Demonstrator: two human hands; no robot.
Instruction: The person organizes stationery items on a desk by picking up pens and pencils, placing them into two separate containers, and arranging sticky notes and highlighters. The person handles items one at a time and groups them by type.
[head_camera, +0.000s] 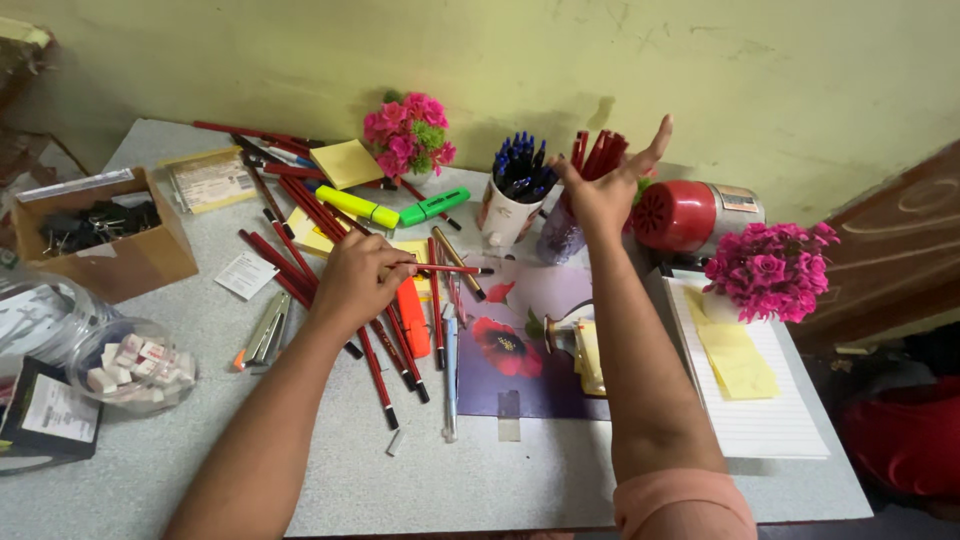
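L hand (355, 280) pinches a red pencil (440, 268) over the loose pile of red pencils (385, 360) on the grey counter (300, 470), w/ R hand (605, 190) raised, fingers spread & empty, just by the cup of red pencils (592, 160) & white cup of blue pens (520, 185).

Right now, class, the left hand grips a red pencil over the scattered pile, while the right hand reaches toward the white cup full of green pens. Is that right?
Not quite. The head view shows the pens in the white cup are blue, not green. The rest stands: the left hand grips a red pencil over the pile, and the right hand reaches toward the cup.
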